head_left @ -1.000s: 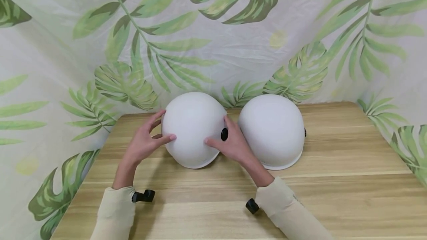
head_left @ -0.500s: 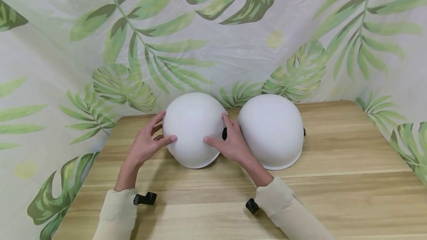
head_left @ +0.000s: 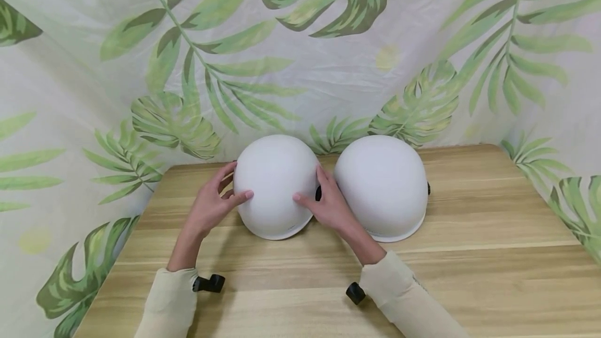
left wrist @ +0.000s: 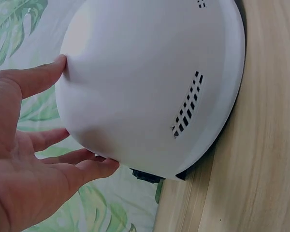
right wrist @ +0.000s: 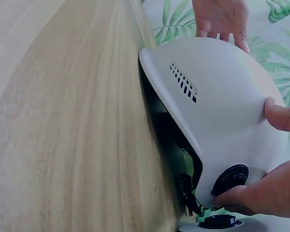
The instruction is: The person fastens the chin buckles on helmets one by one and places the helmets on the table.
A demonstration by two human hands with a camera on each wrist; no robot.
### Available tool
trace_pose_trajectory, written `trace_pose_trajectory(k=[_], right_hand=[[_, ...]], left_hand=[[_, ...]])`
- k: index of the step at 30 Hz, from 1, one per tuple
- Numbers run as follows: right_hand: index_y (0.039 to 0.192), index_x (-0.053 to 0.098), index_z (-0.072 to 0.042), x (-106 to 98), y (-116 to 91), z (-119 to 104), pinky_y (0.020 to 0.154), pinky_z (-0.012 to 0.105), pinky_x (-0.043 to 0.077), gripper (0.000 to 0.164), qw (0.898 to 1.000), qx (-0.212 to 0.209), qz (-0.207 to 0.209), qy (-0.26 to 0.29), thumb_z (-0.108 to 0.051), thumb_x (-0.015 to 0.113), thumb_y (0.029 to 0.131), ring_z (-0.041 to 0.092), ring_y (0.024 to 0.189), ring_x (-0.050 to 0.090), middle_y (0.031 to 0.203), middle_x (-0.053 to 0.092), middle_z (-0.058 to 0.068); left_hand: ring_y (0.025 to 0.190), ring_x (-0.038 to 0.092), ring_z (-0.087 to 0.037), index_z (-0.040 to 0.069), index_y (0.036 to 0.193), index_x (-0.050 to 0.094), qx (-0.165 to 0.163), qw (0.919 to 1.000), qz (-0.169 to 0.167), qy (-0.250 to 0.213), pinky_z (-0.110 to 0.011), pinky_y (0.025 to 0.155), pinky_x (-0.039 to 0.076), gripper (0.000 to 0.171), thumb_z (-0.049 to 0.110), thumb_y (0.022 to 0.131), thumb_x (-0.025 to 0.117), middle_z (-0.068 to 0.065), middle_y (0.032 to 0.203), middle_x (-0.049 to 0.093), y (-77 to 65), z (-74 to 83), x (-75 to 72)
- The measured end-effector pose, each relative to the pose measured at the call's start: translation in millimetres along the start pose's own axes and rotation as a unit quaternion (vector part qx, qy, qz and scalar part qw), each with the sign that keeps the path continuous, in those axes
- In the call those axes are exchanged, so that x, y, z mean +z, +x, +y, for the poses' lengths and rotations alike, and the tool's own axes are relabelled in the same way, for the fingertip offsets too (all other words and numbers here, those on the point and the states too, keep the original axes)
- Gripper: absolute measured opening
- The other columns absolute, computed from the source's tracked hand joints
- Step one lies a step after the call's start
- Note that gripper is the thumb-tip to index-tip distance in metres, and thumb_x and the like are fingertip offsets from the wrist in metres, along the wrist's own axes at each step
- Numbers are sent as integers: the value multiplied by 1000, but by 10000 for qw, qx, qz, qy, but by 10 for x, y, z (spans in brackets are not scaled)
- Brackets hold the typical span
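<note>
A white helmet (head_left: 276,184) rests dome up on the table, held from both sides. My left hand (head_left: 213,206) has its thumb on the front of the dome and its fingers round the left side. On the other side my right hand (head_left: 334,206) grips the shell, thumb in front, fingers by a round black knob (right wrist: 232,179). Slotted vents (left wrist: 189,104) show low on the shell in both wrist views. The right wrist view shows a gap under the raised rim with a black strap (right wrist: 187,191) there. A second white helmet (head_left: 381,184) stands just right of my right hand.
Both helmets stand near the back edge of the wooden table (head_left: 493,233). Behind it hangs a leaf-patterned cloth (head_left: 328,77). Black wrist-camera mounts (head_left: 209,284) stick out from the beige sleeves (head_left: 169,296).
The held helmet has shifted slightly right, closer to the second helmet, and both hands have moved along with it. The hold looks the same.
</note>
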State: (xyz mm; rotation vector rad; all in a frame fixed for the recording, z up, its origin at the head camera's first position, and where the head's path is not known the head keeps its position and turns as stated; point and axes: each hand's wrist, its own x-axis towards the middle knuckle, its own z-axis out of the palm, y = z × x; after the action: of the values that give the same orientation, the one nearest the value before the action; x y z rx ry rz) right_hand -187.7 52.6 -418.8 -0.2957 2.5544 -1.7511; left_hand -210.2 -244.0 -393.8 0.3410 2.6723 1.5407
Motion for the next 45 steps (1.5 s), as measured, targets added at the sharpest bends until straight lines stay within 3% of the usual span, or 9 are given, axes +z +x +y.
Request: trace_pose_trajectory(k=[4,13,21,27,45], right_hand=[[168,13,5,9,2,31,133,58,21,96,10000,1,44,36,-27,74,101,41,164,17,174,17,29],[165,25,7,22,-2,68,131,60,24,85,9995,-204,232,-71,-21,74,101,45,161,26,169,29,32],[162,40,-3,-40,18,2,123,57,41,76,9985,-168,451,-263,-24,76,97,39,153,41,165,40,24],[162,40,-3,-42,15,-7,122,57,42,77,9991,-91,335,-248,-21,76,96,40,152,42,164,40,25],[161,46,-9,60,-29,-44,111,49,55,72,9995,-56,-44,294,-15,75,95,39,136,58,160,42,24]], left_hand=[[161,31,-41,11,166,35,-3,10000,31,46,-58,124,38,87,23,94,83,-17,174,28,15,4,38],[151,43,-51,11,166,35,-101,9989,43,458,-60,111,51,88,28,94,84,-24,170,32,14,17,53],[152,39,-55,18,169,29,-190,9982,-165,546,-67,107,52,92,36,96,81,-21,170,32,46,13,36],[152,38,-55,26,171,22,-290,9972,-330,611,-67,104,54,94,42,97,79,-18,173,30,27,-22,-8],[153,40,-52,22,170,29,-140,9988,-391,245,-60,110,51,86,25,99,78,-17,174,29,-45,-114,-268]])
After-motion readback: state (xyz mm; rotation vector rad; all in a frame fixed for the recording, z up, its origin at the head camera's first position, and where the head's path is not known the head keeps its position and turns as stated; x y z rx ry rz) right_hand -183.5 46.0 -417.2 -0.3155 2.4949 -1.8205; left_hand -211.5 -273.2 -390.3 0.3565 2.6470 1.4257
